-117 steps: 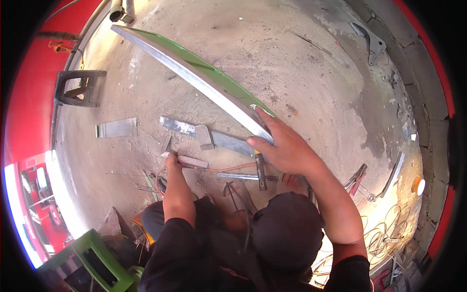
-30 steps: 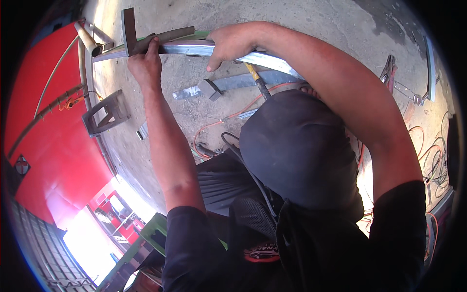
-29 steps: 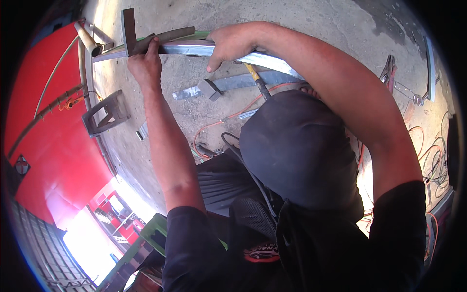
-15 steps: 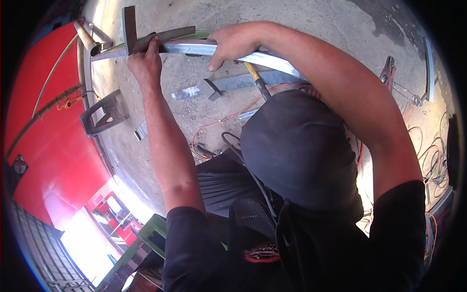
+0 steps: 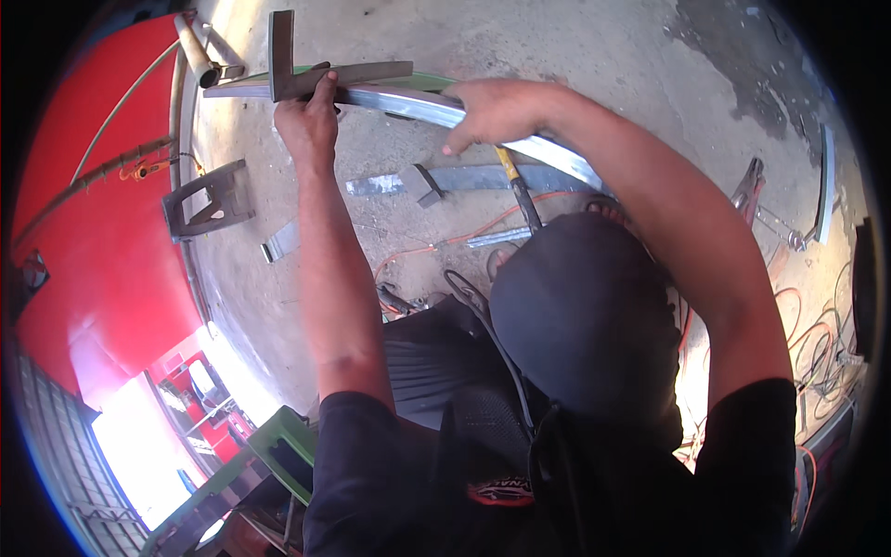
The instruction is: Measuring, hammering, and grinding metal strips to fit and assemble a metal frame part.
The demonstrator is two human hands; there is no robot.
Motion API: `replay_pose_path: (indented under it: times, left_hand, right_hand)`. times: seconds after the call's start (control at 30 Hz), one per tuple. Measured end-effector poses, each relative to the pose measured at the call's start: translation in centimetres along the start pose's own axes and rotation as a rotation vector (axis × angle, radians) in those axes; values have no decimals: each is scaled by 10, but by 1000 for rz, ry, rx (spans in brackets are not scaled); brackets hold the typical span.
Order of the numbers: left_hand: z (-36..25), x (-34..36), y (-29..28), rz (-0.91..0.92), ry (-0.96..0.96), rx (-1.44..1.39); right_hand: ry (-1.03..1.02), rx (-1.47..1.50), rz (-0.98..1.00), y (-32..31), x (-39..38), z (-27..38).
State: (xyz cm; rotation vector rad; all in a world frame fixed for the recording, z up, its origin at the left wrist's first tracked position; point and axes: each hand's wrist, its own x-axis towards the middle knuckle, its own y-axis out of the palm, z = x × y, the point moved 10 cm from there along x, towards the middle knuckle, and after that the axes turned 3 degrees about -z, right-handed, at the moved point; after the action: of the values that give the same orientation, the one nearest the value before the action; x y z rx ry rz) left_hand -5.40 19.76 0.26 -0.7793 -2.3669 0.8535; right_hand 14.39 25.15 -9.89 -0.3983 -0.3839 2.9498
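Observation:
A long silvery metal tube lies across the upper middle, bent in appearance by the lens. My left hand is closed around its left part, with the thumb over a dark L-shaped metal square. One leg of the square points away from me and the other runs along the tube. My right hand grips the tube further right; its thumb hangs over the near side and the other fingers are mostly hidden. Behind the tube shows a green strip.
On the concrete floor lie a flat grey metal bar, a small dark block, a yellow-and-black handled tool and orange cable. A dark frame-like stand is at left, pliers-like clamp and tangled cables at right.
Both hands, the tube and the square appear further right in the picture, along with the floor objects, as the view has shifted. Both hands keep their places on the tube.

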Motion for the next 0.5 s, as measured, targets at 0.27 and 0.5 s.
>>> replay_pose_path:
  times: [0.27,0.5]
  left_hand:
    - [86,109,-145,-362,-32,-21]
    - [168,200,-171,-305,-93,100]
  right_hand:
    - [223,3,51,18,-18,-2]
    - [205,-17,-19,17,-20,1]
